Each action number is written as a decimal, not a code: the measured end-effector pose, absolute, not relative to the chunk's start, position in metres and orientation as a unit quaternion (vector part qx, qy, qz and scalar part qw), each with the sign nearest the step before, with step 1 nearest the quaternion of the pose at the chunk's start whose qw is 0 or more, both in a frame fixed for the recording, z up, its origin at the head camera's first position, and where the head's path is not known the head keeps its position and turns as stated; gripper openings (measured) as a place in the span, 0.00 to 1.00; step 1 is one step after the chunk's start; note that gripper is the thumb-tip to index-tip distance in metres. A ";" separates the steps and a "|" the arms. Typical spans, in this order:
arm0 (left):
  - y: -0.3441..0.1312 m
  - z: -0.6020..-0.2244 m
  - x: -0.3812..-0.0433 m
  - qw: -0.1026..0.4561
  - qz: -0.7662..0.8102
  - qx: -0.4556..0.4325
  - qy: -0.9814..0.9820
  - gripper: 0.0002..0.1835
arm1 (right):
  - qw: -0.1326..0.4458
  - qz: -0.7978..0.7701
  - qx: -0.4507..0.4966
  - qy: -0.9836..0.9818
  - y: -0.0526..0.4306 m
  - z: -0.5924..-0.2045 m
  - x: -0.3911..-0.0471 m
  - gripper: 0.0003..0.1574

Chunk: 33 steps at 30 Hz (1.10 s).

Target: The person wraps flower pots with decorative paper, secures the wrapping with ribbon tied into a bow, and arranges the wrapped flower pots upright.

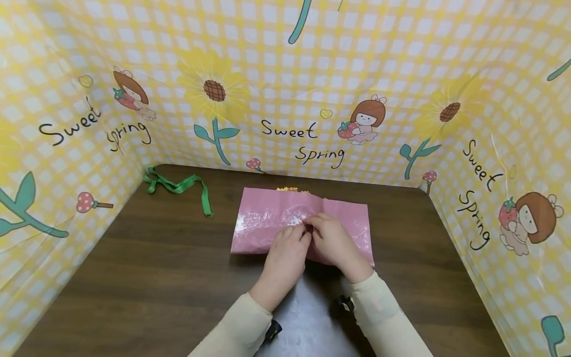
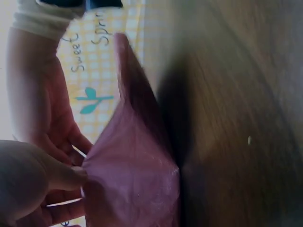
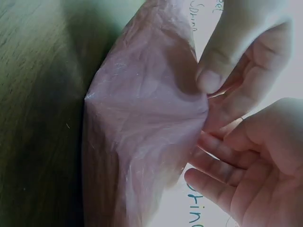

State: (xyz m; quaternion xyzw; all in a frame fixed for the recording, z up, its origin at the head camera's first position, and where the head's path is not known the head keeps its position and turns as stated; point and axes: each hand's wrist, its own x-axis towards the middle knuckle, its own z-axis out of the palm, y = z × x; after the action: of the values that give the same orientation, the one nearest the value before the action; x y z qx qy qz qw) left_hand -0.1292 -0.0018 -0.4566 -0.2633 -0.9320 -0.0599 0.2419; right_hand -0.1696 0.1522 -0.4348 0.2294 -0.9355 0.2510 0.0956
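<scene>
A glossy pink sheet of wrapping paper [image 1: 258, 218] lies folded across the middle of the table, its near side lifted into a crease. My left hand [image 1: 287, 250] pinches the raised edge, its thumb [image 2: 71, 177] against the near face in the left wrist view. Close beside it, my right hand [image 1: 332, 240] bends its fingers around the same edge. In the right wrist view, the right fingers [image 3: 213, 184] lie partly behind the paper. Small yellow bits [image 1: 290, 189] peek out past the far edge; the rest of them is hidden by the paper.
A crumpled green ribbon [image 1: 178, 186] lies at the back left of the dark wooden table [image 1: 147, 277]. Yellow checked cloth walls [image 1: 285, 99] with printed flowers and figures enclose the back and both sides.
</scene>
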 end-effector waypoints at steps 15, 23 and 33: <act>0.003 -0.453 -0.131 0.240 -0.059 -0.255 -0.935 0.15 | 0.032 0.284 0.008 -0.958 0.274 -0.432 -0.148 0.29; 0.005 -0.451 -0.131 0.228 -0.060 -0.255 -0.938 0.15 | -0.182 0.591 -0.039 -0.785 0.311 -0.463 -0.139 0.29; 0.006 -0.451 -0.129 0.204 -0.067 -0.244 -0.946 0.17 | -0.202 0.654 -0.009 -0.729 0.324 -0.473 -0.134 0.07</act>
State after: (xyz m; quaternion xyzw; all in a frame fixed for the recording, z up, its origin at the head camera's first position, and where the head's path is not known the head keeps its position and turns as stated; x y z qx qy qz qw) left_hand -0.1292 0.0056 -0.4505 -0.2438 -0.9458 -0.0672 0.2037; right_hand -0.1340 0.3242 -0.4729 -0.0092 -0.7292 0.6537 -0.2021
